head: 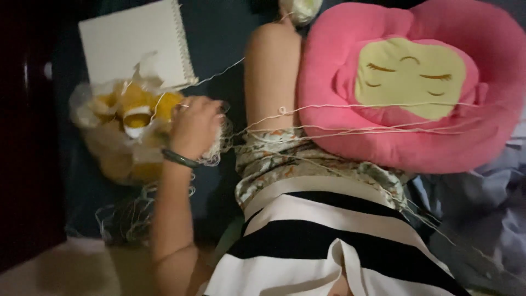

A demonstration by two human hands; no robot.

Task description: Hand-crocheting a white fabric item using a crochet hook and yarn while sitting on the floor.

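Observation:
My left hand (196, 127) is closed around a tangled bundle of cream yarn (217, 149) beside my thigh. It wears a ring and a dark bracelet (179, 159). Thin yarn strands (350, 130) run from the bundle across my lap and over a pink round cushion (394, 82) with a sleeping face on it. A cream yarn ball (300, 10) lies past my knee (272, 44) at the top edge. My right hand is out of view.
A clear plastic bag of yellow yarn skeins (127, 118) lies left of my hand. A white spiral notebook (134, 44) rests behind it. More loose yarn (129, 214) sits lower left. Grey-blue bedding (476, 219) is bunched at the right.

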